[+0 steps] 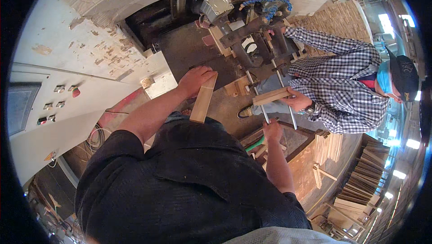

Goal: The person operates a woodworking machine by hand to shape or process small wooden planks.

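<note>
My left hand is closed around the upper end of a short flat wooden board, which slants down in front of my dark shirt. Over to the right, my right hand is closed at the near end of a slim metal rod. This rod and a second metal rod run out from a dark machine. A co-worker's hand grips a wooden block across the rods, close above my right hand. The co-worker's other arm reaches to the machine.
A white control cabinet with buttons stands at the left, a coiled cable beside it. The co-worker in a checked shirt is at the right. Stacked wooden strips and leaning boards lie at the lower right.
</note>
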Available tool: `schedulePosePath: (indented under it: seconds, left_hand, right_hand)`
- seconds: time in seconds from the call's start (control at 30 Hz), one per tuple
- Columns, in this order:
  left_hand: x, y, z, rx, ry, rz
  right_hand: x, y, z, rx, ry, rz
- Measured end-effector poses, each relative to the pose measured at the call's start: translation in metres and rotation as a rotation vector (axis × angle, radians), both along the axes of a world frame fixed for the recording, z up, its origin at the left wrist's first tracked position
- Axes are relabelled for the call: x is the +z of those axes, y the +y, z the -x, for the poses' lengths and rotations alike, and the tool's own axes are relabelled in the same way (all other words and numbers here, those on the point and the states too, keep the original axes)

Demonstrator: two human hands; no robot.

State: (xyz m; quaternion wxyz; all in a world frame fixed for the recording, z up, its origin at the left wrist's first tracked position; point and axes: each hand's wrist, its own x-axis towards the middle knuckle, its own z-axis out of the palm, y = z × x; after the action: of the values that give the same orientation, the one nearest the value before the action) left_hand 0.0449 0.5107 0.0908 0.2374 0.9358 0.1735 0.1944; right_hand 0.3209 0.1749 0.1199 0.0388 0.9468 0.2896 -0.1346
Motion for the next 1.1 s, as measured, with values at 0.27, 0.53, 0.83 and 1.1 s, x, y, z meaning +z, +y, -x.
schedulePosePath:
  seconds: [0.27,0.53,0.83,1.1]
  left_hand:
    - [0.011,0.000,0.001,-0.016,0.010,0.066]
    - [0.011,0.003,-0.001,0.005,0.014,0.120]
    - [0.011,0.008,-0.003,0.053,-0.046,0.223]
    - [0.011,0.008,-0.008,0.121,-0.188,0.198]
  right_hand:
    - [0.001,-0.001,-0.001,0.025,-0.019,-0.018]
    - [-0.003,-0.001,-0.007,-0.002,-0.035,-0.087]
    - [0.008,0.008,-0.014,0.024,-0.024,-0.062]
    - [0.016,0.021,-0.024,0.052,0.016,-0.007]
